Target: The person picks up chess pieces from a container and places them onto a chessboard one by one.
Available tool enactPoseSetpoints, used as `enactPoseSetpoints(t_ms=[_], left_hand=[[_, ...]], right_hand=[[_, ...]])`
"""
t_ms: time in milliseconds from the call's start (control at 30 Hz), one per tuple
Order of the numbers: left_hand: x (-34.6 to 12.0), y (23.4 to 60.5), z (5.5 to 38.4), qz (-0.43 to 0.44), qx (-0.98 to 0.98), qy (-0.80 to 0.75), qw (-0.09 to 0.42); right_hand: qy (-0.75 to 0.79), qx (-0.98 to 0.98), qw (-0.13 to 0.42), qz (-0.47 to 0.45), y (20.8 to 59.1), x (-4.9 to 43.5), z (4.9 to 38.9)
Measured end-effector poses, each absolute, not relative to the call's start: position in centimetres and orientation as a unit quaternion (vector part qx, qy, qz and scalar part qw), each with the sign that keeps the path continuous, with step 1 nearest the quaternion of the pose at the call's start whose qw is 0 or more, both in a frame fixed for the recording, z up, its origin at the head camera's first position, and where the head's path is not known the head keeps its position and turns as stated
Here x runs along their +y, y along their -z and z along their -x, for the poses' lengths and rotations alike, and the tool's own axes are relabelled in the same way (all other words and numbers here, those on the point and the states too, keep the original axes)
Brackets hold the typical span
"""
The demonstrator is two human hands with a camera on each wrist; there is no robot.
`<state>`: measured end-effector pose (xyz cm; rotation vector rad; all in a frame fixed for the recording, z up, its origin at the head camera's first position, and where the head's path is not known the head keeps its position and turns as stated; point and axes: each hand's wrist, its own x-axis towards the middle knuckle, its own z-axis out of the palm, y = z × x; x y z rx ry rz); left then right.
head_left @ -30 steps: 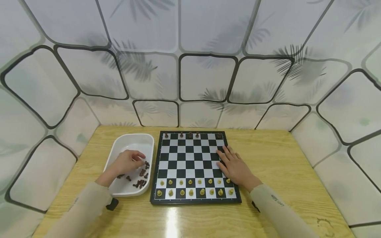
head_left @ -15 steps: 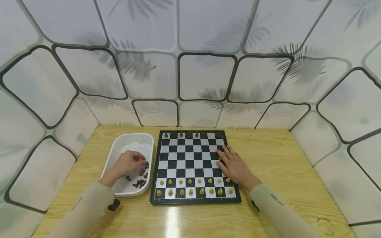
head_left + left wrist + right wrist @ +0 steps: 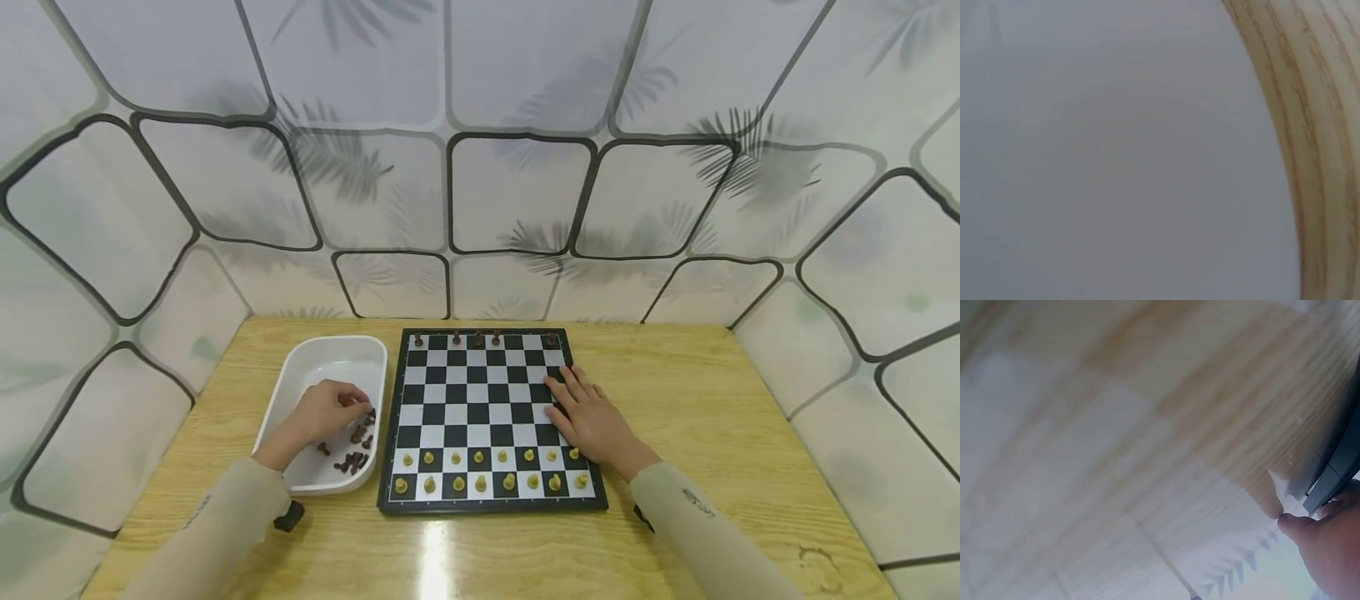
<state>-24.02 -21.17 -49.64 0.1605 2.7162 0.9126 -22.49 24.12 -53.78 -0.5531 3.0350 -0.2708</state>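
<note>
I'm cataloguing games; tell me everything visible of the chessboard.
The chessboard is black-framed, checkered black and white, plastic-looking, flat on the wooden table beside the white tray. Yellow pieces fill its two near rows; five dark-red pieces stand along the far row. The right grip rests on its right edge.

Patterned walls point(image 3: 517, 200) round three sides of a wooden table point(image 3: 675, 383) suggest a booth
</note>
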Motion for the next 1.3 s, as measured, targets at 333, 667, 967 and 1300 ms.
enactPoseSetpoints(t_ms=[333,667,967,1300], left_hand=[[-21.0,49.8,23.9,-0.059,0.939,-0.312,0.130],[-20.3,49.8,24.2,-0.078,0.952,-0.275,0.112],[-19.6,49.7,24.7,-0.099,0.962,-0.234,0.098],[-19.6,49.8,24.8,-0.100,0.959,-0.244,0.101]], right_hand=[[0.093,0.979,0.022,0.178,53.8,24.1,22.5],[0.098,0.978,0.018,0.182,53.9,24.2,22.4],[0.102,0.977,0.007,0.186,53.8,24.3,22.3],[0.100,0.977,0.009,0.187,53.7,24.3,22.4]])
